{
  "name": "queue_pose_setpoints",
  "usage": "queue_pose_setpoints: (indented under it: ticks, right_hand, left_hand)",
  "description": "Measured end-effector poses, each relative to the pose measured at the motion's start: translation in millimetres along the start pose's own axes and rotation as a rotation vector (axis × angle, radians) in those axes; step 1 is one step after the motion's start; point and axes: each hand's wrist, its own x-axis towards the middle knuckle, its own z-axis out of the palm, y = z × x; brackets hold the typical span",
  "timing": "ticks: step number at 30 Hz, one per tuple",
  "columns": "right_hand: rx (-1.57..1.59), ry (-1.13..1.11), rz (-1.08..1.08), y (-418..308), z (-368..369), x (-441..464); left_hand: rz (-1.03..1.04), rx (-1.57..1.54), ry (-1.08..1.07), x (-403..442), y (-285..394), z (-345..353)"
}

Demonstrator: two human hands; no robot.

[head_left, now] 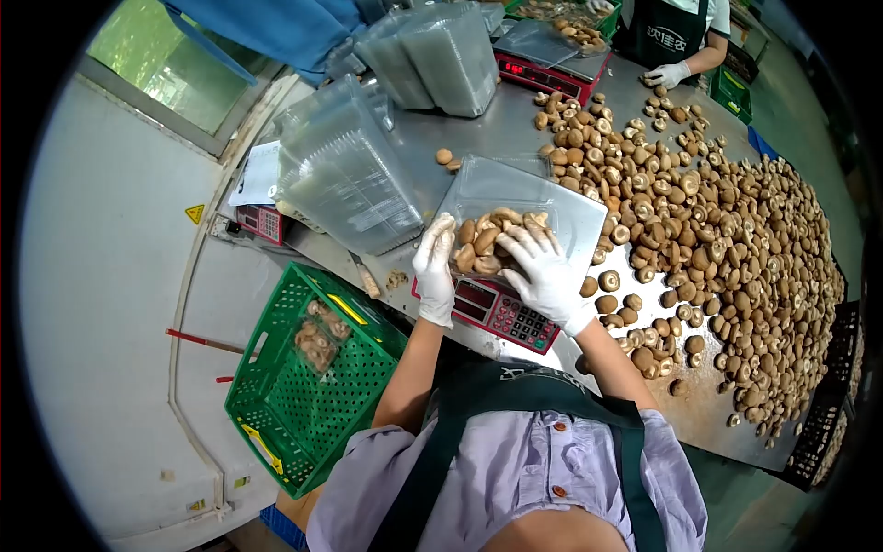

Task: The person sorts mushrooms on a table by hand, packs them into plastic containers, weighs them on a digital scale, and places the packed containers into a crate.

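A clear plastic box (515, 199) with its lid tipped back rests on the metal pan of a red kitchen-type weighing scale (515, 317). Brown mushrooms (486, 241) fill its tray. My left hand (435, 269), in a white glove, grips the box's left side with fingers held together. Over the right part of the mushrooms lies my right hand (543, 274), also gloved, its fingers spread and touching the caps. The fingertips partly hide the mushrooms beneath. Loose mushrooms (607, 281) lie just right of the scale.
A large mushroom heap (736, 267) covers the table's right side. Stacked clear boxes (345, 175) stand at left, beside a knife (366, 276). Below them sits a green crate (303, 405) holding packed mushrooms. Across the table, a co-worker's gloved hand (667, 74) is near another red scale (543, 75).
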Motion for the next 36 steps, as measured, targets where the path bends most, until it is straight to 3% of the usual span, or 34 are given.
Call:
queue_pose_setpoints:
  ticks: [3,9,11,15,18,19,21,23,26,32,36]
  right_hand:
    - [0.244,0.18,0.124,10,-15,-11]
    - [0.526,0.446,0.666,44,-42,-49]
    - [0.615,0.56,0.704,49,-44,-59]
    - [0.616,0.577,0.812,63,-41,-84]
    - [0.557,0.512,0.926,65,-38,-94]
    - [0.55,0.52,0.891,63,-35,-94]
    - [0.562,0.508,0.843,56,-33,-84]
    - [0.586,0.486,0.854,65,-23,-81]
    - [0.514,0.5,0.753,49,-16,-47]
    - [0.217,0.217,0.479,31,25,-24]
    - [0.291,0.247,0.524,32,24,-26]
  left_hand:
    - [-0.1,-0.166,0.005,3,6,-17]
    - [-0.141,-0.067,0.071,28,21,-58]
    - [-0.188,-0.082,0.038,32,27,-64]
    - [-0.271,-0.009,-0.07,42,24,-75]
    - [-0.236,0.095,-0.292,46,18,-76]
    - [-0.243,0.091,-0.295,46,18,-75]
    - [-0.056,0.476,-0.526,46,34,-65]
    - [0.114,0.627,-0.679,47,33,-57]
    - [0.15,0.686,-0.762,44,32,-38]
    - [0.405,1.036,-0.627,26,15,-6]
    - [0.495,1.182,-0.467,2,5,11]
